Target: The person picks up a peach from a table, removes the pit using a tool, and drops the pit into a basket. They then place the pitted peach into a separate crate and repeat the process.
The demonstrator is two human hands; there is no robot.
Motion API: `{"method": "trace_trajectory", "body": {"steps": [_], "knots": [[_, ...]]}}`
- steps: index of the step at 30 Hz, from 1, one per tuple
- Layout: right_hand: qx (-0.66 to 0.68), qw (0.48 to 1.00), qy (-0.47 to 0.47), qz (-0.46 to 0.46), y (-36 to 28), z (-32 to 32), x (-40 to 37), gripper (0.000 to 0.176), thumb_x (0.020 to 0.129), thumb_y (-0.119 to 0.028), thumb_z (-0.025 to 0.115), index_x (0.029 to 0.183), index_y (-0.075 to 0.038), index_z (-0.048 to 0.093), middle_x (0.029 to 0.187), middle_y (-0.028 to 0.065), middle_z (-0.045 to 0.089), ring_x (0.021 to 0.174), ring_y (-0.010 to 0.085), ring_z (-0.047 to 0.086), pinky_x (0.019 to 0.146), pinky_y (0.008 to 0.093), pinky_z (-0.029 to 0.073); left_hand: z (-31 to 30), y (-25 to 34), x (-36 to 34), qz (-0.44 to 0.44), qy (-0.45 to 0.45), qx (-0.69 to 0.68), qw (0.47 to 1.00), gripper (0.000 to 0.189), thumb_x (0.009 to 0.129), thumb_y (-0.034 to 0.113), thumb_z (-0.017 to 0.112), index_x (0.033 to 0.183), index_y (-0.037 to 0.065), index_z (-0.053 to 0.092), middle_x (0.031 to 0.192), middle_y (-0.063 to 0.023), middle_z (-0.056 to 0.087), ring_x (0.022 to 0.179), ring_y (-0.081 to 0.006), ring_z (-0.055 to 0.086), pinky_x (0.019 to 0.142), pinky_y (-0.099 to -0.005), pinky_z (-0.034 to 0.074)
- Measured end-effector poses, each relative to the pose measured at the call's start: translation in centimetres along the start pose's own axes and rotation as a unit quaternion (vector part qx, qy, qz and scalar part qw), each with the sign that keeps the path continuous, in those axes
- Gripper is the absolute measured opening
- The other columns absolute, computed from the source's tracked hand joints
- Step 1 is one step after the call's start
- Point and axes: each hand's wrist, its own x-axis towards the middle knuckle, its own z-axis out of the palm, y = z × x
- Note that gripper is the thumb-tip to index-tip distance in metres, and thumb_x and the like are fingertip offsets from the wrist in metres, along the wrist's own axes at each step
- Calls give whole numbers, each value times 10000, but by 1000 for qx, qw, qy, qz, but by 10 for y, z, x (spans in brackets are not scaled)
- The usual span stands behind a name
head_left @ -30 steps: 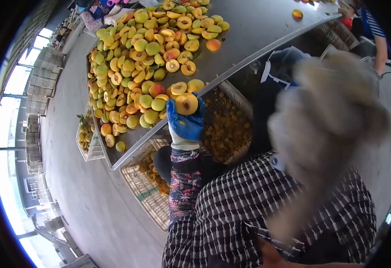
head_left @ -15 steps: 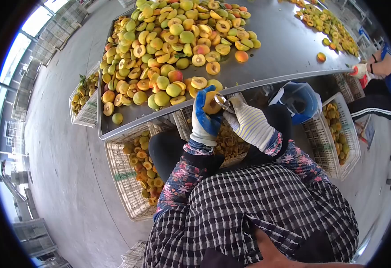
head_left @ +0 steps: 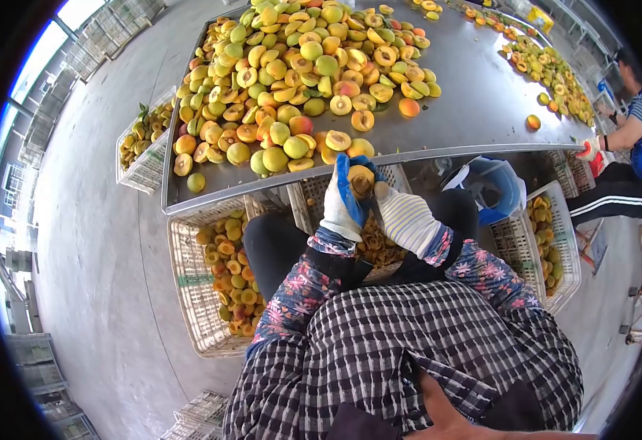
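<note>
Left hand (head_left: 344, 204) clamped on peach half (head_left: 360, 180), just below near edge of table (head_left: 475, 103) | right hand (head_left: 407, 220) against it, grip I cannot tell | I judge crate (head_left: 300, 202) part-filled, big heap (head_left: 291, 73) left

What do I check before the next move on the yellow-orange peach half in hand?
1. Yellow-orange peach half gripped in left hand, blue-coated glove: ok.
2. Right hand, striped white glove, touches the fruit: ok.
3. What the right hand itself grips: cannot tell, fingers hidden.
4. White plastic crate of cut fruit sits below both hands: ok.
5. Co-worker's gloved hand at the right end of the steel table, well apart: ok.
</note>
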Motion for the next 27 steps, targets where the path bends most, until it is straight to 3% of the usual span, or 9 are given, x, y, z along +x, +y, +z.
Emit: {"method": "trace_trajectory", "body": {"steps": [6, 14, 17, 19, 21, 22, 24, 26, 27], "knots": [[218, 974, 5, -65, 25, 35, 4, 297, 921, -216, 524, 1086, 29, 492, 819, 243, 635, 750, 429, 619, 669, 496, 496, 5, 4, -1, 7, -13, 70, 997, 328, 989, 343, 535, 1089, 33, 571, 996, -94, 616, 941, -255, 605, 895, -440, 508], [58, 992, -94, -55, 10, -15, 0, 324, 887, -179, 590, 1102, 38, 483, 834, 231, 626, 771, 396, 623, 695, 452, 508, -6, 8, 2, -44, -16, 104, 994, 313, 983, 316, 549, 1044, 12, 590, 965, -117, 625, 914, -264, 614, 867, -426, 515], [425, 903, -62, -28, 38, 59, 4, 299, 918, -180, 572, 1127, 19, 494, 902, 197, 617, 816, 321, 619, 766, 394, 505, -1, 8, 0, -50, -13, 106, 993, 310, 982, 310, 549, 1039, 8, 591, 943, -122, 631, 891, -266, 620, 851, -417, 520], [698, 687, -147, 140, 36, 55, 5, 277, 940, -186, 562, 1141, -4, 506, 943, 164, 608, 860, 283, 608, 814, 362, 492, 0, 8, -1, -38, -17, 120, 992, 314, 984, 311, 544, 1037, 5, 590, 931, -124, 634, 875, -267, 623, 842, -412, 527], [718, 672, -135, 122, 35, 56, 5, 245, 957, -196, 555, 1139, -36, 520, 922, 122, 599, 831, 250, 602, 781, 340, 491, -5, 8, 1, -29, -31, 154, 987, 327, 989, 319, 534, 1035, -1, 589, 924, -127, 634, 856, -270, 627, 831, -413, 536], [598, 800, -53, -6, 43, 76, 5, 225, 962, -200, 554, 1131, -53, 527, 882, 99, 595, 778, 235, 604, 723, 333, 497, -9, 7, 2, -22, -35, 182, 982, 334, 992, 324, 526, 1033, -2, 589, 924, -128, 634, 851, -271, 628, 828, -415, 539], [524, 850, -60, -18, 36, 62, -1, 197, 967, -216, 558, 1111, -83, 535, 793, 54, 572, 658, 194, 579, 601, 309, 479, -14, 6, 3, -11, -45, 236, 971, 348, 997, 334, 512, 1027, -4, 589, 924, -130, 634, 842, -272, 630, 822, -420, 546], [635, 707, -235, 205, -8, -19, -9, 181, 966, -240, 569, 1088, -109, 539, 698, 10, 533, 525, 143, 527, 472, 276, 429, -3, 0, 0, 57, -34, 261, 963, 355, 1000, 342, 502, 1024, -1, 588, 914, -131, 632, 827, -272, 631, 803, -429, 553], [646, 701, -208, 218, -15, -17, -10, 157, 958, -248, 580, 1036, -121, 532, 606, -20, 476, 409, 90, 422, 379, 245, 329, 0, -2, -2, 90, -29, 273, 957, 358, 1002, 346, 497, 1023, 0, 587, 909, -131, 630, 819, -272, 632, 794, -434, 557]]}}
